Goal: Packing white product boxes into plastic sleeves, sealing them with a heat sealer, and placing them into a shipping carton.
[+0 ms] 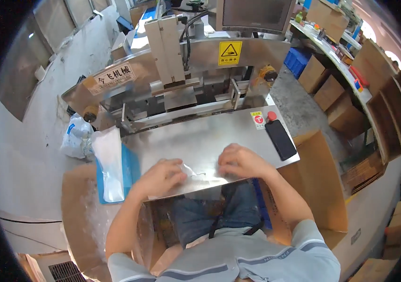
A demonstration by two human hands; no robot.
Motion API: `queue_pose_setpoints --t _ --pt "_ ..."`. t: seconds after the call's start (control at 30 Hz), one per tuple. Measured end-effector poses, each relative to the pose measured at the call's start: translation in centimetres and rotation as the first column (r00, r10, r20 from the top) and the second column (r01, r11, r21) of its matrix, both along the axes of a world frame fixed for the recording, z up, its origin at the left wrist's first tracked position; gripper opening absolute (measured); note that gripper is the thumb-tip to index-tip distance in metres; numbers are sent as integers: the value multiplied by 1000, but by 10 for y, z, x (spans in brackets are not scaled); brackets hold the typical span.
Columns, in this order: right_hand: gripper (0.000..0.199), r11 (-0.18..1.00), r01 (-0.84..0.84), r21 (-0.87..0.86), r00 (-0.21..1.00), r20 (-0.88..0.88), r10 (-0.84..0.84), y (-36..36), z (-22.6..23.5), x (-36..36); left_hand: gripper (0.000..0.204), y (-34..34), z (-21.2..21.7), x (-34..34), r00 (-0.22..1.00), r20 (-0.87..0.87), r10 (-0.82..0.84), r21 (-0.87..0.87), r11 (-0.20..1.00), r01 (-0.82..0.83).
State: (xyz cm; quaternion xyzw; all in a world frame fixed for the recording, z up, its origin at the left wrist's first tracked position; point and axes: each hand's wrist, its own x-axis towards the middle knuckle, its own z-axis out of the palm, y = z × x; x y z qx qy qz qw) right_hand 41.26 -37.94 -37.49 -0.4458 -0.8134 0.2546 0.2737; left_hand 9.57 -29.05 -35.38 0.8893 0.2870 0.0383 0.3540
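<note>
My left hand (164,176) is over the near part of a metal worktop (172,143), its fingers curled together. At its fingertips is a small, shiny piece of clear plastic (190,171), which blends into the glare on the metal. My right hand (240,162) hovers to the right, thumb and fingers bent inward; whatever they may hold cannot be made out. To the left, a stack of whitish clear plastic bags (109,162) lies on a blue tray (132,164).
Behind the worktop stands a machine with a metal crossbar (205,58) and a monitor (256,14). A black phone (280,140) and a red button (272,115) are at the right. Cardboard boxes (320,174) flank the table, and a filled plastic bag (77,136) sits far left.
</note>
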Motion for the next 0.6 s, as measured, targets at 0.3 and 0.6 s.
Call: queue_pose_setpoints --t 0.3,0.6 --pt "28 945 182 -272 983 15 -185 173 -41 16 26 180 -44 24 954 -14 298 -627 741 -241" --pt "25 934 349 76 923 142 -357 253 -37 45 13 252 -50 88 908 -18 418 -379 838 -393"
